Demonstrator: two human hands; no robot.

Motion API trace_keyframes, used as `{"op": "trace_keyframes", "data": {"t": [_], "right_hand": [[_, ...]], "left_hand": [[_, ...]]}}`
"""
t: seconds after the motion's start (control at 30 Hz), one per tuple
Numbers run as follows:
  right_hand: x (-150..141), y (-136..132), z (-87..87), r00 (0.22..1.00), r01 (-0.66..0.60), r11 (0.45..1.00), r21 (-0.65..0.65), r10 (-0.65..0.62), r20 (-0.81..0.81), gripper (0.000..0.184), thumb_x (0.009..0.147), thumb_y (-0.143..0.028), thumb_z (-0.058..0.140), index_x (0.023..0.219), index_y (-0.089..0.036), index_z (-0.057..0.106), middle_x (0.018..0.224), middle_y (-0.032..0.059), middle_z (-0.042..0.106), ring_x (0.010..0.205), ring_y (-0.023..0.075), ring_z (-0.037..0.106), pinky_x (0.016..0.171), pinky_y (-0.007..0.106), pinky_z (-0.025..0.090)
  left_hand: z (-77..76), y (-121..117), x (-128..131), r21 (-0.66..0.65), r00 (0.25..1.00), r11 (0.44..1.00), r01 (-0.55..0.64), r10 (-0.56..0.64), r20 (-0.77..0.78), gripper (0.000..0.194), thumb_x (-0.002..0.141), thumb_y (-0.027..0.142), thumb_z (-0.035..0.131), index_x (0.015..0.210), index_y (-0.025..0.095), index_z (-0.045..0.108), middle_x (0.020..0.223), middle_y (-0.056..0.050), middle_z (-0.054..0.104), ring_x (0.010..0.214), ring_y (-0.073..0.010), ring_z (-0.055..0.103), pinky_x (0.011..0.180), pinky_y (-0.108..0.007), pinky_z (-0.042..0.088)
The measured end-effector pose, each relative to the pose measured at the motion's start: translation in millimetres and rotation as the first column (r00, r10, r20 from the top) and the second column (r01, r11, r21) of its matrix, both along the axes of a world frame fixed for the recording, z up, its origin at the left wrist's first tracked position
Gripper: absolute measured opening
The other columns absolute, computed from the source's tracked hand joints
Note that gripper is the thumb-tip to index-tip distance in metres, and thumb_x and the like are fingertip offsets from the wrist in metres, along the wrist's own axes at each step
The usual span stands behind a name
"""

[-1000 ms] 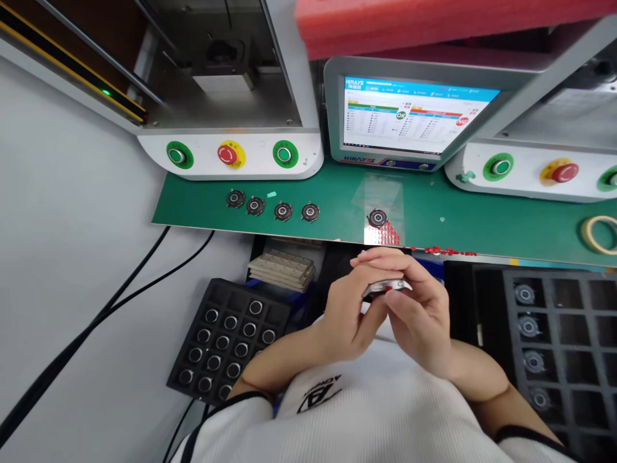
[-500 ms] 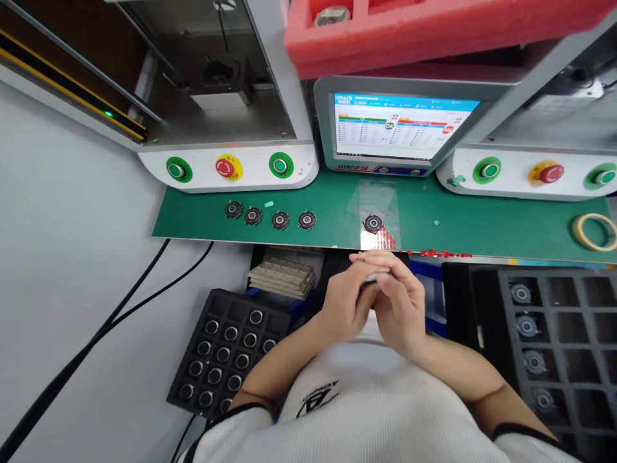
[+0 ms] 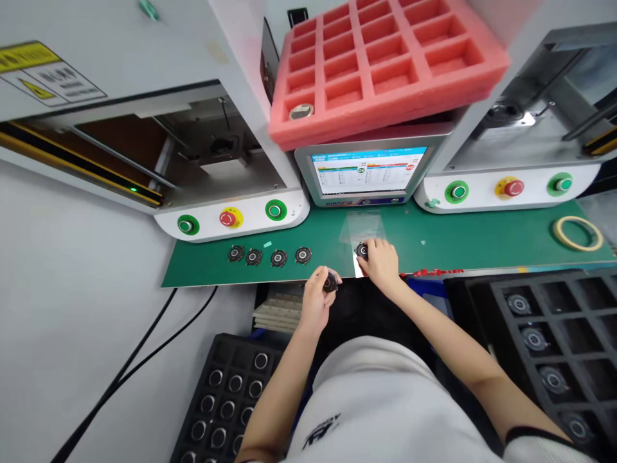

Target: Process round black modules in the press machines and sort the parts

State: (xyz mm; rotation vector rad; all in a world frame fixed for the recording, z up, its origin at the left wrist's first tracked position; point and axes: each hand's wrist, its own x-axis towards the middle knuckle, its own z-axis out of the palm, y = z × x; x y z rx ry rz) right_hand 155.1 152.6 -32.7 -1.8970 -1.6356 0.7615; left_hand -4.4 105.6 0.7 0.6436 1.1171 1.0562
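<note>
My left hand (image 3: 317, 300) is at the near edge of the green mat (image 3: 434, 241), pinching a round black part with a metal ring (image 3: 330, 281) in its fingertips. My right hand (image 3: 382, 263) rests on the clear plastic film (image 3: 364, 228). Its fingers are closed on a second round black part (image 3: 361, 251), which is partly hidden by them. Several similar round parts (image 3: 268, 257) stand in a row on the mat to the left of both hands.
A red foam tray (image 3: 385, 77) sits above a monitor (image 3: 364, 170), between two white machines with green and red buttons (image 3: 506, 188). Black trays holding ring parts lie on both sides of me (image 3: 554, 347). A tape roll (image 3: 577, 233) lies on the mat's right.
My hands have separated and moved forward from above my lap to the mat. The left holds a round part, and the right has reached the part on the film. The view has tilted upward.
</note>
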Motion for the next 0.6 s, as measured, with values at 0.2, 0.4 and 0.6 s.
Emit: {"op": "trace_keyframes", "data": {"t": [0.2, 0.4, 0.6], "right_hand": [[17.5, 6.8, 2.2, 0.961, 0.024, 0.998, -0.064, -0.041, -0.272, 0.030, 0.071, -0.014, 0.063, 0.101, -0.015, 0.058, 0.105, 0.0148, 0.067, 0.105, 0.0284, 0.063, 0.098, 0.046, 0.046], [52.2, 10.2, -6.4, 0.774, 0.040, 0.972, -0.230, -0.176, -0.608, 0.015, 0.093, -0.023, 0.044, 0.092, -0.016, 0.057, 0.077, 0.0060, 0.069, 0.068, 0.0161, 0.070, 0.069, 0.033, 0.060], [75.4, 19.0, -16.8, 0.694, 0.077, 0.936, -0.344, -0.298, -0.656, 0.021, 0.093, -0.032, 0.059, 0.101, -0.012, 0.061, 0.090, 0.0024, 0.066, 0.075, 0.0122, 0.065, 0.069, 0.029, 0.058]], "left_hand": [[-9.3, 16.7, 5.5, 0.083, 0.952, 0.991, 0.103, -0.074, -0.298, 0.047, 0.085, 0.061, 0.049, 0.093, 0.014, 0.053, 0.081, -0.007, 0.066, 0.043, -0.0049, 0.042, 0.043, -0.020, 0.038], [-25.0, 37.7, 11.9, 0.215, 0.658, 0.935, 0.283, -0.026, -0.753, 0.023, 0.087, 0.038, 0.058, 0.101, 0.019, 0.056, 0.086, -0.004, 0.068, 0.066, -0.0141, 0.063, 0.069, -0.026, 0.048], [-42.1, 80.1, 35.8, 0.106, 0.272, 0.782, 0.614, -0.083, -0.959, 0.018, 0.090, 0.020, 0.051, 0.101, 0.018, 0.066, 0.107, -0.012, 0.067, 0.101, -0.0225, 0.064, 0.088, -0.030, 0.046]]}}
